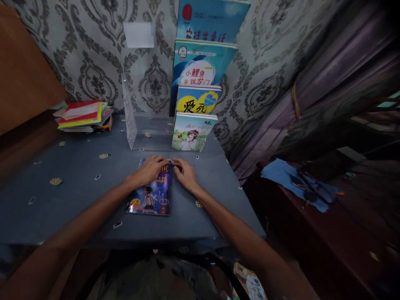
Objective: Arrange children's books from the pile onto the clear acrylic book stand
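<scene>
A dark blue book (153,196) with a cartoon figure on its cover lies flat on the grey table (78,183). My left hand (150,168) rests on the book's far end, fingers curled over its top edge. My right hand (185,171) lies just right of the book, its fingertips meeting the left hand's at the top right corner. Whether either hand grips the edge is hard to tell. Behind the book, a clear acrylic stand (131,121) holds several picture books (195,102) stepped one above another.
A stack of colourful books (83,116) lies at the table's back left. Patterned wallpaper (93,62) backs the table. A purple curtain (328,83) hangs at the right above a dark wooden surface with a blue cloth (281,173). Another book (250,283) lies below the table's front edge.
</scene>
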{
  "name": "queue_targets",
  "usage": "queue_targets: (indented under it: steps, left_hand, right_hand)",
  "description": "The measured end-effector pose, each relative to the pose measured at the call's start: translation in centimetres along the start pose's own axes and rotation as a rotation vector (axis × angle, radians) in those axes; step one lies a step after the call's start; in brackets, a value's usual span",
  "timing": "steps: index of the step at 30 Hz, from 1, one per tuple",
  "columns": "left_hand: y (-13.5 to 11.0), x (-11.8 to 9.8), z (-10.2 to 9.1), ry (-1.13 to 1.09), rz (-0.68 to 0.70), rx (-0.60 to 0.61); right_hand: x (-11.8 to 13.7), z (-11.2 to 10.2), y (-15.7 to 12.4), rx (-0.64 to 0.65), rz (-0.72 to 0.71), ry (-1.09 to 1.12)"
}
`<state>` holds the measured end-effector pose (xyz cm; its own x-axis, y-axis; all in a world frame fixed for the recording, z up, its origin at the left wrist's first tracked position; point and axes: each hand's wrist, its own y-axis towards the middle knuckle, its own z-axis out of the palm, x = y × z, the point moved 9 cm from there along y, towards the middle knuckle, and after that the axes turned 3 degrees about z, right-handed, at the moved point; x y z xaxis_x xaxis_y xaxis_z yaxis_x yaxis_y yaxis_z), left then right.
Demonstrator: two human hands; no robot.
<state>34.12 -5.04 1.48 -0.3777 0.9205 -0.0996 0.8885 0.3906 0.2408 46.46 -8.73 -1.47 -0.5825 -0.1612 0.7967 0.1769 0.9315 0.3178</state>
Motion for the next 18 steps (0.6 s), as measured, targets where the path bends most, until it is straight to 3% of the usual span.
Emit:
queue_targets:
  steps: [18]
  left_hand:
    - [0.5,1.6,0.9,-0.115,-0.115,-0.054]
  right_hand:
    - [-0.2,0.2,-0.2,0.042,0.011,0.133]
